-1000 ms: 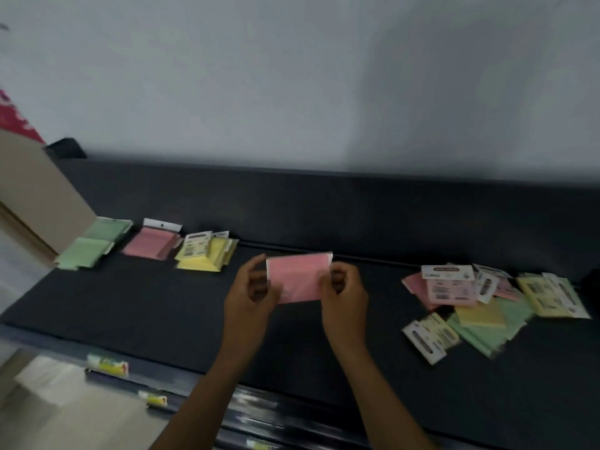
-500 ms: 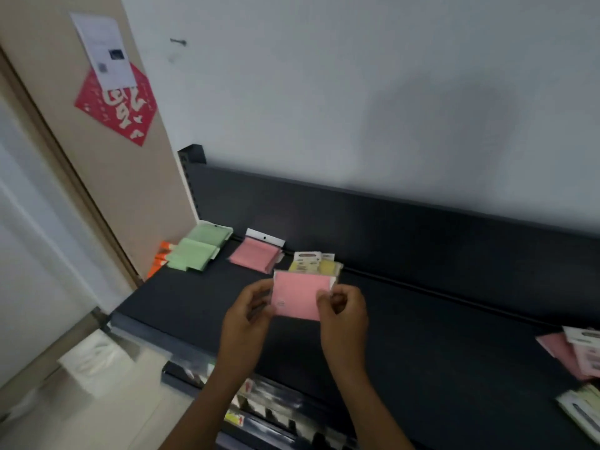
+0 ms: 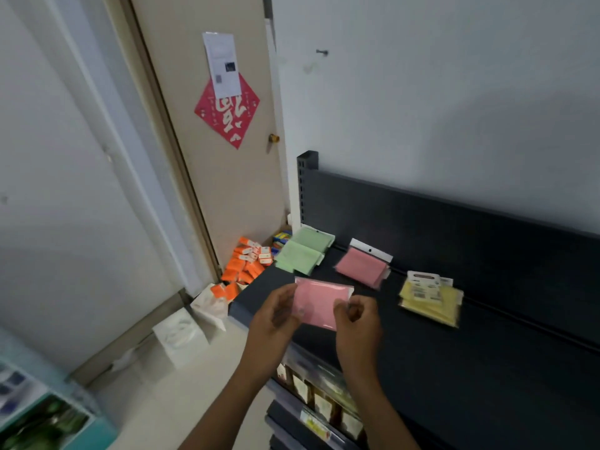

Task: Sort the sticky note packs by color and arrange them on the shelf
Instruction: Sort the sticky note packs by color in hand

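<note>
Item 1. Pink pack [image 3: 316,302]: one sticky note pack in clear wrap, held above the near left corner of the shelf [image 3: 454,368], tilted slightly.

Item 2. Left hand [image 3: 276,315]: grips the pink pack by its left edge, thumb on the front face, fingers curled behind.

Item 3. Right hand [image 3: 357,319]: pinches the pink pack at its lower right corner, fingers curled.

Item 4. Green stack [image 3: 303,251]: green packs lying flat on the shelf, beyond the left hand, at the shelf's far left corner.

Item 5. Pink stack [image 3: 363,266]: pink packs with a white hang tab, flat on the shelf, just beyond the held pack and to the right of the green stack, apart from it.

Item 6. Yellow stack [image 3: 431,298]: yellow packs with printed white labels on top, flat on the shelf, to the right of the right hand and apart from the pink stack.

Item 7. Orange packs [image 3: 246,264]: a loose heap on the floor, beyond and to the left of the left hand, against the door [image 3: 201,164].

Item 8. Red diamond decoration [image 3: 227,113]: fixed to the door, with a white paper sheet [image 3: 222,63] overlapping its top.

Item 9. White bags [image 3: 181,336]: on the floor, to the left of the left hand.
</note>
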Demonstrator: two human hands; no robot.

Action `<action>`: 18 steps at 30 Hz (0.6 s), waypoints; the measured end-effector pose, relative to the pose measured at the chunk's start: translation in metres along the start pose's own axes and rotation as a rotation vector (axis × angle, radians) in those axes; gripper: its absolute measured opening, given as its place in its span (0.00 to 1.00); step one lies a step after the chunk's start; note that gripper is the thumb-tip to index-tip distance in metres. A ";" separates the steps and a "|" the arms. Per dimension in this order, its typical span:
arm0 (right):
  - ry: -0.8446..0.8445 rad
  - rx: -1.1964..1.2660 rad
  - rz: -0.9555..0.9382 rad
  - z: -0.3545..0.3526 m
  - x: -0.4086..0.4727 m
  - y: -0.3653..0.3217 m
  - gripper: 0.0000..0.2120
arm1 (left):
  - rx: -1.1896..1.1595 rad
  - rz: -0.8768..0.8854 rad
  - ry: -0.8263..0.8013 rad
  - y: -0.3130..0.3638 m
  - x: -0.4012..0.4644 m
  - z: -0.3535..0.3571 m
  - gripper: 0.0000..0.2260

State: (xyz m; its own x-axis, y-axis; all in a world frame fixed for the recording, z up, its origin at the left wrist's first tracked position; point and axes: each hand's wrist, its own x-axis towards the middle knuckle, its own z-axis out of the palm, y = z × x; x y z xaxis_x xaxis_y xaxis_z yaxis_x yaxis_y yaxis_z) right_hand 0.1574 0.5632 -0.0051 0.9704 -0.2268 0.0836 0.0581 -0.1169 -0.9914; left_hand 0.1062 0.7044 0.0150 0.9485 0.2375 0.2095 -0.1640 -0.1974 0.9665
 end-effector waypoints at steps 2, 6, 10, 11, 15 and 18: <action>-0.021 0.010 -0.006 0.010 -0.001 -0.003 0.08 | -0.007 -0.021 0.010 -0.004 0.003 -0.008 0.17; -0.052 0.001 0.005 0.029 0.007 -0.005 0.07 | 0.005 -0.066 0.013 -0.013 0.015 -0.019 0.18; -0.033 -0.017 0.046 0.042 0.021 -0.001 0.10 | 0.049 -0.098 -0.015 -0.029 0.035 -0.019 0.19; -0.024 -0.021 0.051 0.045 0.025 0.000 0.10 | 0.058 -0.102 -0.018 -0.031 0.040 -0.018 0.19; 0.007 -0.063 0.101 0.044 0.049 0.005 0.08 | 0.097 -0.085 -0.045 -0.035 0.068 -0.006 0.20; 0.024 -0.108 0.115 0.035 0.068 0.008 0.07 | 0.130 -0.079 -0.098 -0.037 0.090 0.002 0.21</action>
State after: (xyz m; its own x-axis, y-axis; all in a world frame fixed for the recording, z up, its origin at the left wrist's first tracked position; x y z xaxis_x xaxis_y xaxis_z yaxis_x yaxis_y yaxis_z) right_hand 0.2317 0.5805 -0.0110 0.9633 -0.2671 -0.0268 -0.0803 -0.1915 -0.9782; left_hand 0.1978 0.7310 -0.0026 0.9800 0.1645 0.1118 -0.0573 -0.3045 0.9508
